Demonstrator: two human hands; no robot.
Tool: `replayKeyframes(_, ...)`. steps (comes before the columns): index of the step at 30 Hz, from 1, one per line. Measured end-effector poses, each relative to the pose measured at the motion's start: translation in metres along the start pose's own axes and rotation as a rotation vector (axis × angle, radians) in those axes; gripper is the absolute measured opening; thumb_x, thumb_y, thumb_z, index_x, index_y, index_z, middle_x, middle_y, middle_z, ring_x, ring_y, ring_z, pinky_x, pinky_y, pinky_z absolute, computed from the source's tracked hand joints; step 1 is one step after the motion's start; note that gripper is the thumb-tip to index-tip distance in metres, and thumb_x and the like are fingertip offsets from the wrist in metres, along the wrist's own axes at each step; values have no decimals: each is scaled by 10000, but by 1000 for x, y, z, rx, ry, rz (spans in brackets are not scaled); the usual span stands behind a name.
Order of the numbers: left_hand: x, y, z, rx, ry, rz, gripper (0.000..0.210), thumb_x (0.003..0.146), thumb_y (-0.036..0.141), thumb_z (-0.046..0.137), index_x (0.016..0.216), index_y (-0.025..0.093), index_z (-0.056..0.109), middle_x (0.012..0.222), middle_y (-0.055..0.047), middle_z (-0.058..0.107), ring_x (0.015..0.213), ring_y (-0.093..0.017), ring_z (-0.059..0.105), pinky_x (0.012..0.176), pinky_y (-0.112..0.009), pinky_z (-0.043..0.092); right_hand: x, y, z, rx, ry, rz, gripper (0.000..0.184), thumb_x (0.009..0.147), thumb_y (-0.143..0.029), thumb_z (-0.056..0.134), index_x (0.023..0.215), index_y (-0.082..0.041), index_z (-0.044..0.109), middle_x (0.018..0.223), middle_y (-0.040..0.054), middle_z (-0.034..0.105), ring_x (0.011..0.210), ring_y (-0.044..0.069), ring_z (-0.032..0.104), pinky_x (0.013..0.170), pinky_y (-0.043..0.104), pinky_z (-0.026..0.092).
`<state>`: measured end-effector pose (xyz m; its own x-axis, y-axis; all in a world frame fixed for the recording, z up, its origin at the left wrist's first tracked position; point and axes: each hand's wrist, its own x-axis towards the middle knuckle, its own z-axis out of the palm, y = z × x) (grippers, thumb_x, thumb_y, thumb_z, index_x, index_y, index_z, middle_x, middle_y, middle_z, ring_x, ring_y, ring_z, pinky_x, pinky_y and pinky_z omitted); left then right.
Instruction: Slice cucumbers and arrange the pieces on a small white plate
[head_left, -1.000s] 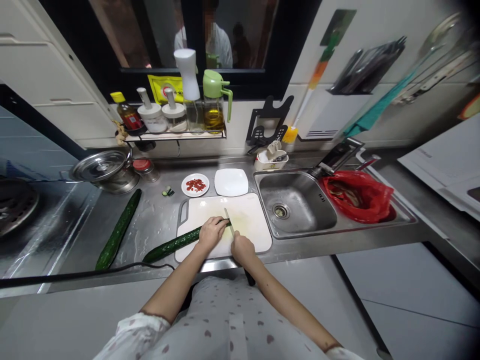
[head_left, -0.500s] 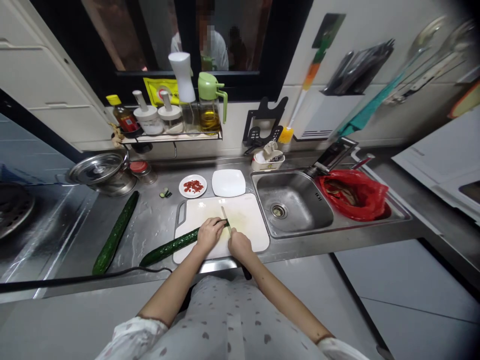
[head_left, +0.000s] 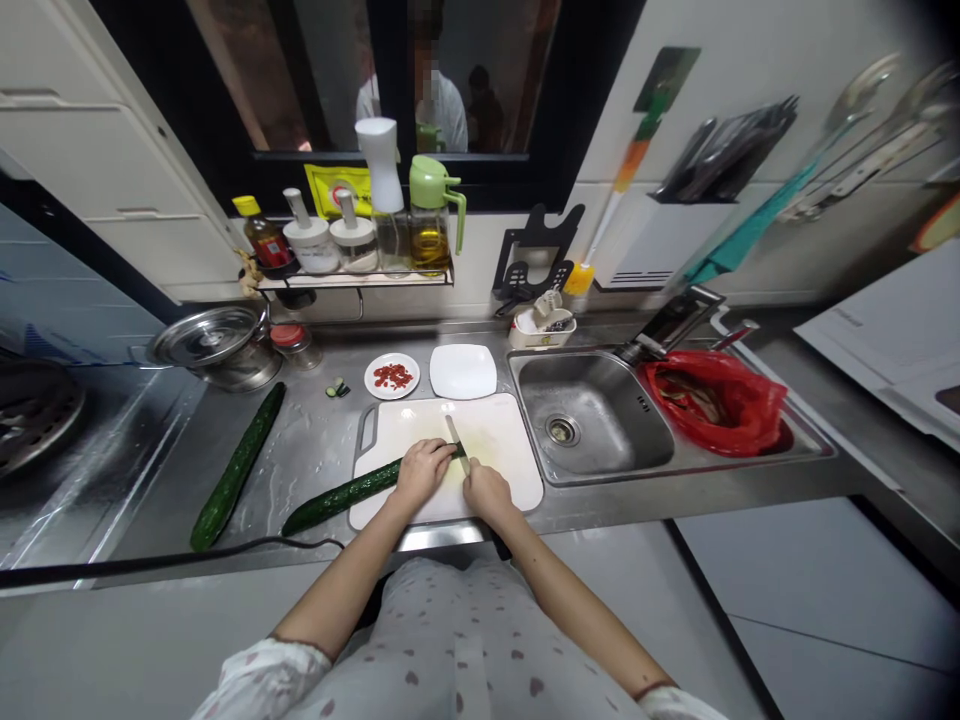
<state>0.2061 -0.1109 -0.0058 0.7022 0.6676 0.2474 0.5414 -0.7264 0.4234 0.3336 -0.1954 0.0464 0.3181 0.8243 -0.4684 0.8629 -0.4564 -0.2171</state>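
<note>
A long green cucumber (head_left: 352,492) lies slantwise across the white cutting board (head_left: 502,440), its lower left end reaching past the board onto the counter. My left hand (head_left: 424,468) is closed over the cucumber close to its right end. In my right hand (head_left: 487,492) is a kitchen knife (head_left: 453,430), gripped by its handle, which the fingers hide. The blade crosses the cucumber's right end, just beside my left fingertips. Whether the edge has cut in, I cannot tell.
Another cucumber (head_left: 238,468) lies on the counter at left, near cucumber scraps (head_left: 336,390). Behind the board are a plate of chopped red pieces (head_left: 392,376) and a white plate (head_left: 463,371). A sink (head_left: 600,415) adjoins the board; a red bag (head_left: 716,405) sits right of it.
The view has shifted slightly, so everything appears a little lower and further right. Both hands keep their hold on the cucumber and the knife, in nearly the same place on the board.
</note>
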Motion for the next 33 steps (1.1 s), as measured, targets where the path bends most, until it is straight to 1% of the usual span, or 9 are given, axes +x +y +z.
replayKeyframes(5,0,1,-7,-61,37,-40,283,914,281,472,1149,240,625,1075,-59,657,986,-192,586,946,-374,443,-2,7,-10,-92,43,-3,327,901,-138,346,1188,-171,500,937,132,679,929,225,644,738,301,403)
replayKeyframes(9,-4,-3,-13,-168,198,-209,283,926,330,444,1137,207,588,1075,-80,650,1021,-211,584,932,-375,451,-1,16,-19,-164,121,-4,405,921,-106,302,1265,-240,470,952,108,668,924,203,626,773,307,364)
replayKeyframes(12,-5,-9,-17,-229,309,-361,297,932,354,419,1141,195,558,1079,-92,634,1018,-211,589,892,-355,472,1,22,-20,-197,193,-33,424,927,-118,301,1284,-240,494,999,126,646,970,218,581,817,329,327)
replayKeyframes(15,-4,-16,-24,-235,338,-384,301,926,358,425,1146,196,553,1087,-94,623,1032,-211,580,904,-354,465,4,25,-17,-198,228,-80,454,915,-117,330,1323,-232,492,1043,142,620,998,233,530,840,343,294)
replayKeyframes(17,-1,-18,-30,-210,300,-337,298,915,365,451,1135,203,572,1098,-90,619,1065,-218,563,935,-369,446,5,26,-14,-200,245,-114,484,908,-114,341,1360,-234,467,1049,142,608,995,236,503,846,348,279)
replayKeyframes(21,5,-14,-40,-150,143,-224,304,878,397,524,1114,230,617,1126,-75,621,1088,-226,548,1032,-447,358,4,26,-9,-212,291,-171,493,918,-140,336,1387,-245,448,1035,136,591,970,241,464,846,360,264)
replayKeyframes(24,10,-7,-43,-124,37,-203,324,864,436,544,1117,254,632,1145,-65,626,1101,-235,544,1092,-546,226,3,25,-7,-220,328,-219,489,926,-154,327,1389,-251,452,1007,132,582,949,241,450,847,367,254)
replayKeyframes(27,14,-3,-44,-125,-50,-192,307,861,462,540,1067,270,664,1117,-56,644,1098,-242,545,1097,-598,146,2,24,-7,-218,332,-257,492,924,-154,337,1393,-250,450,996,132,576,939,241,444,845,371,249)
replayKeyframes(33,19,-5,-45,-145,-105,-180,239,822,436,600,979,286,700,1082,-33,659,1078,-238,557,1095,-598,147,1,24,-8,-223,335,-275,488,925,-156,334,1388,-254,455,990,129,577,937,241,437,847,375,247)
